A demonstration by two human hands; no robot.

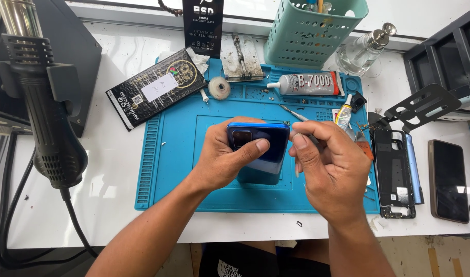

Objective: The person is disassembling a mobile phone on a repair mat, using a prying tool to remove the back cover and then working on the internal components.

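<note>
We hold a blue phone [259,149] back-up over the middle of the blue work mat [173,169], which lies on the white bench [117,195]. Our left hand [222,159] grasps it from the left side, thumb laid across the back just under the camera block, fingers wrapped beneath. Our right hand [330,164] is clenched around a thin metal tool [295,114], pinched between thumb and forefinger at the phone's right edge; its tip sticks out toward the far side of the mat (whether the tool touches the phone we cannot tell).

Along the mat's far edge lie a glue tube [307,83] with a white cap, a small roll of tape [219,87] and a metal clamp fixture [242,60]. A black printed box [155,87] overlaps the mat's far-left corner. Beyond it stand a black screen-protector package [203,23] and a teal perforated basket [312,33], with a glass pump bottle [363,51] beside it.

At the mat's right edge rests a bare phone frame [393,174], and a dark phone [449,179] lies face-up well apart from it on the bench's right side. A black hot-air gun [42,107] hangs at the bench's left edge, its cable [75,220] trailing toward the near edge.
</note>
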